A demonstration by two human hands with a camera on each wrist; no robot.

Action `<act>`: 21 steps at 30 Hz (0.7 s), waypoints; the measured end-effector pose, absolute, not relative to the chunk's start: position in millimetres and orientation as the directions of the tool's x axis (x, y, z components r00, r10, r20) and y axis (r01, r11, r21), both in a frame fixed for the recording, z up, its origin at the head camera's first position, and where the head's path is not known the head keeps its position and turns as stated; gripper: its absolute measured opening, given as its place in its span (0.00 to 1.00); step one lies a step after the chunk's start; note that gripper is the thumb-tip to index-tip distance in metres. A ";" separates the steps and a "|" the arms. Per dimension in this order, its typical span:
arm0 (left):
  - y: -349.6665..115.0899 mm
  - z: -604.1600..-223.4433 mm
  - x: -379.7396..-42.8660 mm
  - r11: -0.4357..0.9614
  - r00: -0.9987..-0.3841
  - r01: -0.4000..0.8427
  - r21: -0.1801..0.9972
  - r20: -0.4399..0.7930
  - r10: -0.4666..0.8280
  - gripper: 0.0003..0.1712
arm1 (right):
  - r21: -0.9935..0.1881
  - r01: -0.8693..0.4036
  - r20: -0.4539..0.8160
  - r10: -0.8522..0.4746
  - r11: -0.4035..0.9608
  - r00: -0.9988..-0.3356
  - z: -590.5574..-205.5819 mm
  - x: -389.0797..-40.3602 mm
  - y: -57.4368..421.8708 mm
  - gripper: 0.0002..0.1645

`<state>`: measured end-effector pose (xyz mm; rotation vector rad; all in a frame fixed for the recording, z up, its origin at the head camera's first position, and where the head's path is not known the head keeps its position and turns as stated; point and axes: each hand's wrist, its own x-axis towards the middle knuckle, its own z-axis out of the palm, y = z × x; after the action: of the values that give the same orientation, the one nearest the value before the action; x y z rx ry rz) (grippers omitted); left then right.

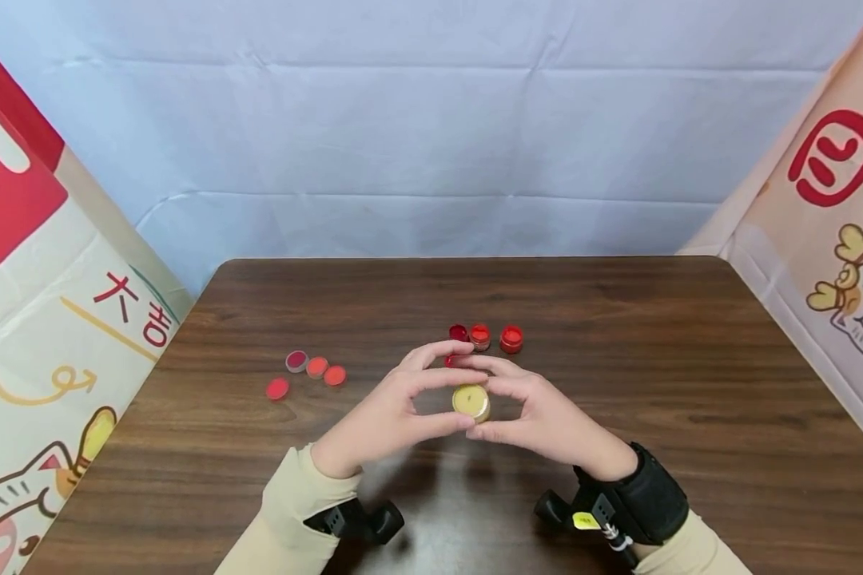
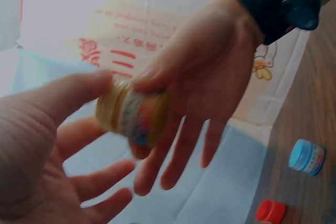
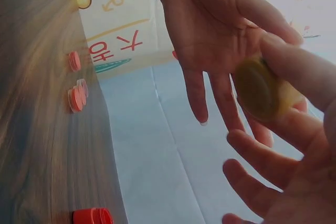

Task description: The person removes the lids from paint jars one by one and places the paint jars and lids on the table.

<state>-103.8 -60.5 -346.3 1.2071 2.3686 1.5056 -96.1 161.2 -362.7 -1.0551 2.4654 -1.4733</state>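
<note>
A small round jar, yellow-topped and with a printed label on its side, is up off the table between both hands. My left hand pinches it between thumb and fingers from the left. From the right, my right hand pinches the same jar with thumb and forefinger. The remaining fingers of both hands are spread. In the right wrist view the yellow end of the jar faces the camera, blurred.
Behind the hands stand red jars, partly hidden by fingers. Several flat round red pieces lie at the left of the brown wooden table. The left wrist view also shows a blue jar. Cloth hangs behind the table.
</note>
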 end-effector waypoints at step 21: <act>-52.8 -352.5 -104.6 0.094 -0.698 0.502 0.860 0.339 0.631 0.21 | -0.803 -0.540 0.300 -0.612 0.251 -0.731 -359.9 -96.6 161.4 0.25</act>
<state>-104.6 -52.8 -352.5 1.1647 2.2338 1.6745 -96.6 161.4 -359.9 -1.1194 2.4257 -1.5086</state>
